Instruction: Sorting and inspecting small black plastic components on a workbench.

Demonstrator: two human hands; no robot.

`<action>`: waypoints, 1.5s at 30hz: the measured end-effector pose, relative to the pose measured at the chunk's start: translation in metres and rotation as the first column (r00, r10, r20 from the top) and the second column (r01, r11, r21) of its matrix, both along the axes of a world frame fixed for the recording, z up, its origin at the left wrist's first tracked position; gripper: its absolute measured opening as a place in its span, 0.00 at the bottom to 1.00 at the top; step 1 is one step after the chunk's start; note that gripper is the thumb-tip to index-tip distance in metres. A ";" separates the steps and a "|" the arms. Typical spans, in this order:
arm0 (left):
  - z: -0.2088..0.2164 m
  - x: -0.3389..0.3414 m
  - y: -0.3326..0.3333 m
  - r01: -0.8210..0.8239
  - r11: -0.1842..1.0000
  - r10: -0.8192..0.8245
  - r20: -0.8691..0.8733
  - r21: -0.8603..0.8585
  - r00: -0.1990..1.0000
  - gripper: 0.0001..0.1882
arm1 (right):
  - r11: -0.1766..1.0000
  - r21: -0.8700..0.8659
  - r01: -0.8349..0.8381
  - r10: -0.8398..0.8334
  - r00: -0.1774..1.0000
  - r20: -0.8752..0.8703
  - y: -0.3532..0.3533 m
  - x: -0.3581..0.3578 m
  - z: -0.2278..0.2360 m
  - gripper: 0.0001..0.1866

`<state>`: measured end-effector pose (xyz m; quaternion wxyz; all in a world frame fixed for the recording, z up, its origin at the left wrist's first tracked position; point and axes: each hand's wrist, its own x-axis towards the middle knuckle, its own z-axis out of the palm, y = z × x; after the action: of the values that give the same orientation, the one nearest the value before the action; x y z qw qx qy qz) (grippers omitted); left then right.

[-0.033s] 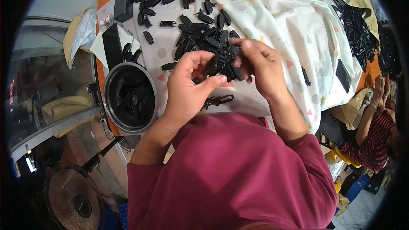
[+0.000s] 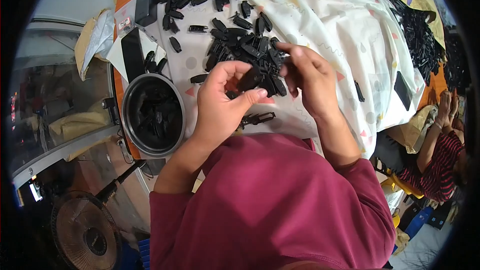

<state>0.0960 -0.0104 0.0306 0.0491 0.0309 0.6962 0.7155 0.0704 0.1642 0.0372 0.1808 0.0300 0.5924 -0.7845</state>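
My left hand [image 2: 220, 92] is closed on a small black plastic clip [image 2: 251, 77], pinched between the thumb and bent fingers. Just right of it, my right hand [image 2: 312, 77] hovers by the pile with loosely bent fingers apart; I see nothing held in it. Under and beyond both hands lies a heap of black plastic clips [image 2: 235, 40] on the white patterned cloth [image 2: 330, 25]. Close to my body rests another black piece with an open frame [image 2: 258, 118].
A metal bowl [image 2: 178, 95] with black pieces inside stands at the left table edge. Behind it lie a dark phone-like slab [image 2: 132, 55] and a black box [image 2: 146, 6]. More black parts [image 2: 420, 45] pile up at right. A fan [image 2: 87, 230] stands lower left; another person [image 2: 437, 155] sits at right.
The clip in my left hand has turned, now showing a smoother dark face. My right hand has shifted slightly to the right, away from it.
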 end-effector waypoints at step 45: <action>0.020 -0.005 -0.017 0.079 0.920 -0.201 -0.289 -0.383 0.936 0.15 | 0.804 0.577 0.140 0.407 0.577 -0.708 0.013 0.011 0.016 0.15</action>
<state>0.0909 -0.0275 0.0506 -0.0090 0.1882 0.8116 0.5530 0.0815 0.1774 0.0527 -0.0636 -0.3229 0.8161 -0.4751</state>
